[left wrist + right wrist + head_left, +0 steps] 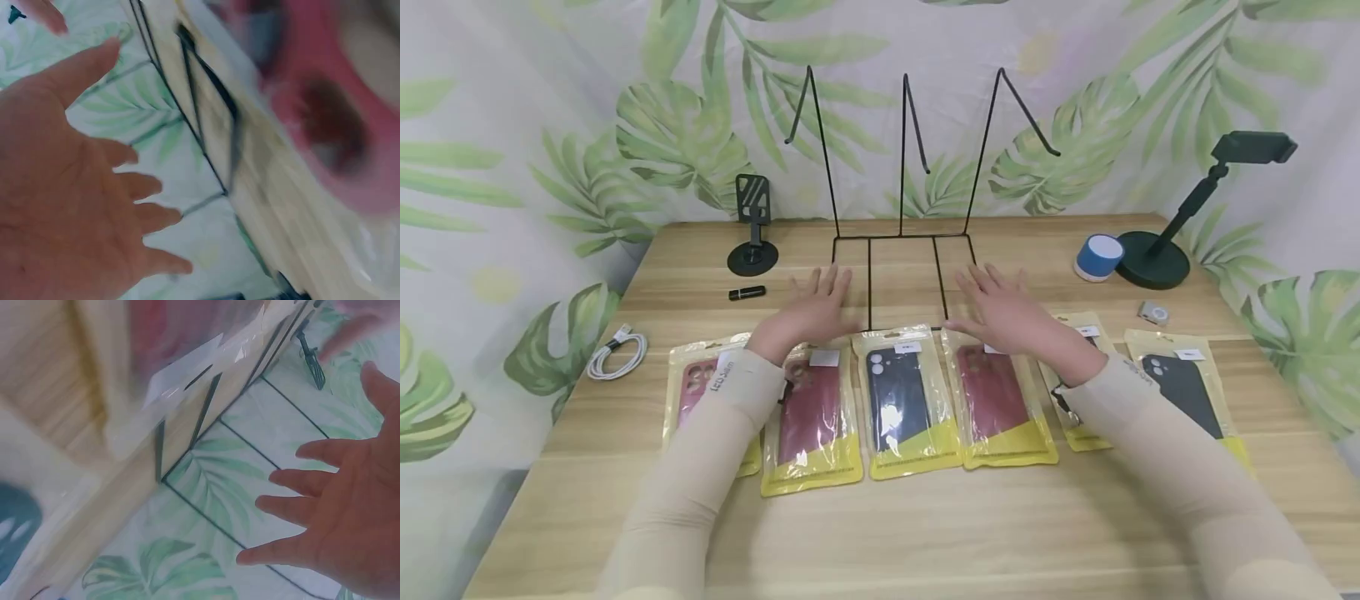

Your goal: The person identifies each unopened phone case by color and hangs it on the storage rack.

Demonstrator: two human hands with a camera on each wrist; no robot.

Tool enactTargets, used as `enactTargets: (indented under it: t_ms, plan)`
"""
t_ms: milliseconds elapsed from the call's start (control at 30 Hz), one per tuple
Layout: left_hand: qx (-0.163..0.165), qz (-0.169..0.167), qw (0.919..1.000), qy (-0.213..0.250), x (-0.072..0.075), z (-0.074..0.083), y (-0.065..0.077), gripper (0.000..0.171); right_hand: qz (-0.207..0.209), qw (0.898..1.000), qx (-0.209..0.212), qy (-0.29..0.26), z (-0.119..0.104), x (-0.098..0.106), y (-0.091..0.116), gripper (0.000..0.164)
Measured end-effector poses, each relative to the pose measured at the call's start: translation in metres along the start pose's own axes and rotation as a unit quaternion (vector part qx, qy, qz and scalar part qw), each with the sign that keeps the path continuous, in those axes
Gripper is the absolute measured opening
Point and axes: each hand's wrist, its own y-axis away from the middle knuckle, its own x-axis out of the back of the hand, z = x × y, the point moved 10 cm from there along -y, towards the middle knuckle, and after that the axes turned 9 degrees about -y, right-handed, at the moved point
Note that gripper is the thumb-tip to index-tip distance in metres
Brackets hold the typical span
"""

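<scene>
Left hand [815, 310], right hand [1002, 315]: fingers [159, 217] spread wide, holding nothing. Wire rack [901, 237] between and beyond fingers; packaged phone cases [898, 400] wrist-side of fingers. Likely positioning step; next grip calls for curling fingers.

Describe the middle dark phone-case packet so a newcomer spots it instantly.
On the wooden table, find the black wire rack. At its base's near edge lies the third packet from the left in the row. Its case is dark bluish, while the left neighbour and right neighbour both show reddish ones.
</scene>
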Motion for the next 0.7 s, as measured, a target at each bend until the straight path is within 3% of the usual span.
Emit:
enactTargets:
  t_ms: [167,367,533,700]
  plan:
    - [0.002,-0.036,0.9993,0.010,-0.015,-0.019,-0.002,0.096,0.025,1.000,-0.001,0.012,0.019,0.014,0.027,0.073]
    - [0.008,-0.056,0.9981,0.023,-0.019,-0.022,-0.004,0.095,0.080,0.997,-0.003,0.018,0.060,0.040,0.067,0.050]
    - [0.003,-0.057,0.9983,0.013,-0.020,-0.021,-0.006,0.090,0.070,0.996,-0.050,0.004,0.122,0.051,0.099,0.039]
    - [-0.002,-0.045,0.9989,0.011,-0.018,-0.019,-0.009,0.086,0.025,0.993,-0.115,-0.019,0.198,0.043,0.127,0.035]
